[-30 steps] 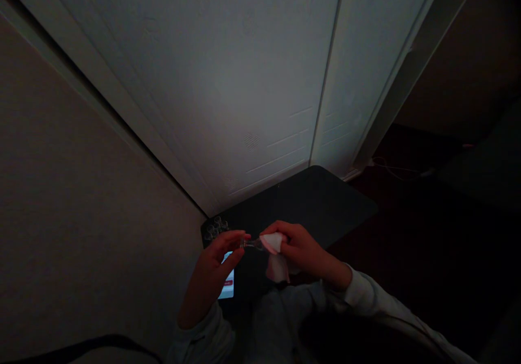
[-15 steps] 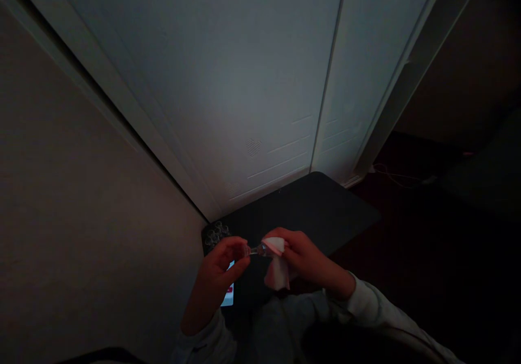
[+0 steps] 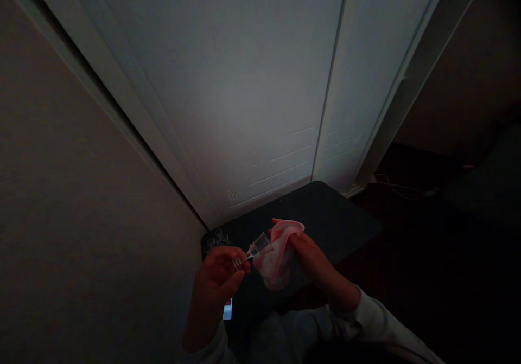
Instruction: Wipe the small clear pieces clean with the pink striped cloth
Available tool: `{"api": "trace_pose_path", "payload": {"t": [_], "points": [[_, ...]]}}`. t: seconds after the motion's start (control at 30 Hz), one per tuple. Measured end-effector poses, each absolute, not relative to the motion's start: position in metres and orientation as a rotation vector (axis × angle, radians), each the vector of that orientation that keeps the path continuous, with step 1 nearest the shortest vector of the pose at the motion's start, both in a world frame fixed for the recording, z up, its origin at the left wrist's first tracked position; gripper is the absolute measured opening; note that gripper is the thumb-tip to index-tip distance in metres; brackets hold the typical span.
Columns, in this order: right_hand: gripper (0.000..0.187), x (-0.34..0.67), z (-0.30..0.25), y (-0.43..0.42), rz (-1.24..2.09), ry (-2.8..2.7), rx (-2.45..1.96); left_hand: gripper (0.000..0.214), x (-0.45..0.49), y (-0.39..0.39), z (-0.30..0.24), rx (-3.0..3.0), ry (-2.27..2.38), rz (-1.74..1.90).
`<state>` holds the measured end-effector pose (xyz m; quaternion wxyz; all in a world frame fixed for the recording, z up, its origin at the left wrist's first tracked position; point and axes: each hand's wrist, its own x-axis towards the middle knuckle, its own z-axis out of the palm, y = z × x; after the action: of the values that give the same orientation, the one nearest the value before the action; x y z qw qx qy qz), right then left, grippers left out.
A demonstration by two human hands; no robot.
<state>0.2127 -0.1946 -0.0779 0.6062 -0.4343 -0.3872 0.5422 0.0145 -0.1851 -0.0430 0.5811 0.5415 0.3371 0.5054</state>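
A small clear stemmed glass lies tilted in the air over the dark table. My left hand is closed around its foot end, the bowl pointing to the right. A pink and white cloth hangs from my right hand, draped over the palm and partly hiding the fingers. The cloth is right beside the glass bowl; whether they touch I cannot tell. Beyond my left hand, several clear glass items stand together at the table's left corner.
The dark table stands against white panelled doors. A lit phone screen shows partly behind my left wrist. A plain wall rises close on the left. A thin cable lies on the floor at right.
The cloth has come off the glass bowl and spread open across my right hand. The bowl now shows uncovered, tilted up to the right. My left hand still holds the glass.
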Motion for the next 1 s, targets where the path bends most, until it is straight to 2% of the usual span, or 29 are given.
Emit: {"api": "trace_pose_path", "payload": {"t": [0.33, 0.63, 0.8, 1.0], "points": [[0.031, 0.205, -0.084, -0.191, 1.335, -0.57, -0.975, 0.016, 0.033, -0.188, -0.051, 1.327, 0.654, 1.107], [0.042, 0.204, -0.084, -0.187, 1.387, -0.437, -0.796, 0.014, 0.037, -0.184, -0.064, 1.376, 0.838, 1.129], [0.042, 0.198, -0.087, -0.187, 1.489, -0.407, -0.684, 0.018, 0.042, -0.186, -0.065, 1.666, 0.999, 1.058], [0.043, 0.197, -0.092, -0.187, 1.496, -0.372, -0.666, 0.019, 0.045, -0.184, -0.066, 1.934, 1.127, 1.212]]}}
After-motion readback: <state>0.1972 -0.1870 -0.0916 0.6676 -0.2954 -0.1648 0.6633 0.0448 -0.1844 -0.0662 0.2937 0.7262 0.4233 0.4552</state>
